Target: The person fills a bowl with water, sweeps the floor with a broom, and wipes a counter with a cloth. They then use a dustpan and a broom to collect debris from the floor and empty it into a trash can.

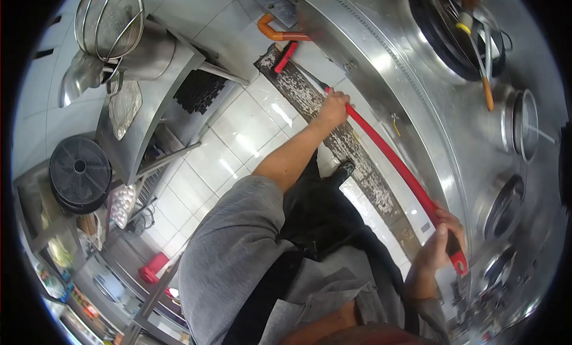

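Note:
A long red pole point(390, 157) runs diagonally down along the steel counter front, with a thin grey shaft at its far end. That shaft leads to a short red head point(286, 57), resting on or just over a worn dark strip in the floor. It looks like a floor brush or squeegee; bristles or blade cannot be made out. My left hand point(333, 109) grips the pole near the grey shaft, fingers wrapped round it. My right hand point(440, 241) is closed round the upper end, close to the dark grip and red tip with a hanging hole.
The worn strip point(372, 184) crosses the white tiled floor point(238, 127) by my shoe point(341, 173). On my right is a steel cooking counter point(381, 35) with woks and pots. An orange pipe point(280, 32) juts out ahead. Steel shelving point(128, 148) and a black fan point(80, 173) stand left.

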Demonstrator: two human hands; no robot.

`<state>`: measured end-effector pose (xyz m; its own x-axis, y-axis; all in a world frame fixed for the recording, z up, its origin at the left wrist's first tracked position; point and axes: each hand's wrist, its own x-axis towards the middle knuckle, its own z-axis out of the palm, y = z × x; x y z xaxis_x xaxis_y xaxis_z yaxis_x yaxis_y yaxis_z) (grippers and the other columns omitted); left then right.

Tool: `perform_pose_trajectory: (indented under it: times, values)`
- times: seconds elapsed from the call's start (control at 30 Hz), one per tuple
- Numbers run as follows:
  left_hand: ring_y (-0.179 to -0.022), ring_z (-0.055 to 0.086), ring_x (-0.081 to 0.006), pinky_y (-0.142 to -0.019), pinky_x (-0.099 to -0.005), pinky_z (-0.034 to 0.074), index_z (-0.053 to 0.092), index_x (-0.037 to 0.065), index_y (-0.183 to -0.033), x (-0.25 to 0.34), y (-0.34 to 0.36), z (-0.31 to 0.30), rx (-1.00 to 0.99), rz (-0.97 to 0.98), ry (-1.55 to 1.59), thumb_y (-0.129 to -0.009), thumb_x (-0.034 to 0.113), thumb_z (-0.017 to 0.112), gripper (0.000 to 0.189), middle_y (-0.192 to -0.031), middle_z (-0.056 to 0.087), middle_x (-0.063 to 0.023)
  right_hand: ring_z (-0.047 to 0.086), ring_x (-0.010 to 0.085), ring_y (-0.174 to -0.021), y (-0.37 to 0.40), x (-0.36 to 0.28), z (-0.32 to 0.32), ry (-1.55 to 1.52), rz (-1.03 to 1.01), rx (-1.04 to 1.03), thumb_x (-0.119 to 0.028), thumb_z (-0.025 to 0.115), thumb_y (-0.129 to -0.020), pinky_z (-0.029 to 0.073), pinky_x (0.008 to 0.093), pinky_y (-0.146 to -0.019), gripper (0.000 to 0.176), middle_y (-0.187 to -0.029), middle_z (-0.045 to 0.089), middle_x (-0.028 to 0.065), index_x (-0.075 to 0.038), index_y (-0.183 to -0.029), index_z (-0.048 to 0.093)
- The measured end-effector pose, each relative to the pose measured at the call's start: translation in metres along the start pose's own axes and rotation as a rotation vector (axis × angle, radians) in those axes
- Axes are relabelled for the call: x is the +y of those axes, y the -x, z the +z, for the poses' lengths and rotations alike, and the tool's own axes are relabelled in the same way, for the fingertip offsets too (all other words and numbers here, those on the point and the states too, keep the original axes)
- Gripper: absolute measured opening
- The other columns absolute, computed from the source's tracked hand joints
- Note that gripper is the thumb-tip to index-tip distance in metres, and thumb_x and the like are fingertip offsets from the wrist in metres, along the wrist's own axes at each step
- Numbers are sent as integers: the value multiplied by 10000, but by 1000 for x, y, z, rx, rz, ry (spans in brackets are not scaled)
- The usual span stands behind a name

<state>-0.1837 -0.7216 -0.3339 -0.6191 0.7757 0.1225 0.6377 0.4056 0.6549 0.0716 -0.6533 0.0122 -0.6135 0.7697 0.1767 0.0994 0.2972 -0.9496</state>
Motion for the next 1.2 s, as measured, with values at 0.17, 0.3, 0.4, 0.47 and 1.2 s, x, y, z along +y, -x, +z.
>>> perform_pose_trajectory:
  times: [0.17, 0.3, 0.4, 0.47, 1.2]
  values:
    - [-854, 558, -322, -947, -473, 353, 555, 35, -691, 109, 49, 38, -127, 105, 107, -780, 209, 631, 209, -748, 585, -138, 584, 327, -742, 53, -52, -70, 119, -27, 269, -156, 561, -804, 504, 528, -766, 199, -720, 538, 191, 20, -731, 504]
    - [-851, 565, -327, -851, -439, 422, 574, 60, -677, 186, 81, 67, -362, 227, 235, -714, 198, 657, 165, -737, 594, -130, 579, 309, -686, 96, -79, -125, 199, -82, 441, -209, 587, -810, 513, 473, -708, 264, -702, 531, 190, 19, -715, 492]
    - [-866, 590, -330, -750, -439, 475, 643, 101, -770, 229, 101, 93, -603, 308, 293, -650, 196, 643, 153, -812, 630, -142, 584, 328, -624, 131, -90, -164, 217, -161, 487, -246, 597, -814, 517, 428, -636, 315, -674, 526, 194, 25, -707, 478]
    - [-826, 604, -326, -744, -432, 478, 646, 98, -758, 261, 107, 98, -861, 435, 255, -639, 218, 657, 170, -775, 628, -146, 587, 322, -621, 159, -91, -191, 204, -205, 509, -259, 596, -813, 519, 416, -606, 330, -672, 525, 196, 27, -703, 473]
    - [-786, 596, -367, -684, -454, 468, 599, 74, -690, 396, 240, 277, -1283, 800, -115, -771, 422, 627, 359, -772, 619, -170, 416, 155, -518, 358, -11, -302, -225, -174, 1475, -195, 563, -886, 454, 384, -653, 223, -588, 406, 25, -86, -766, 409]
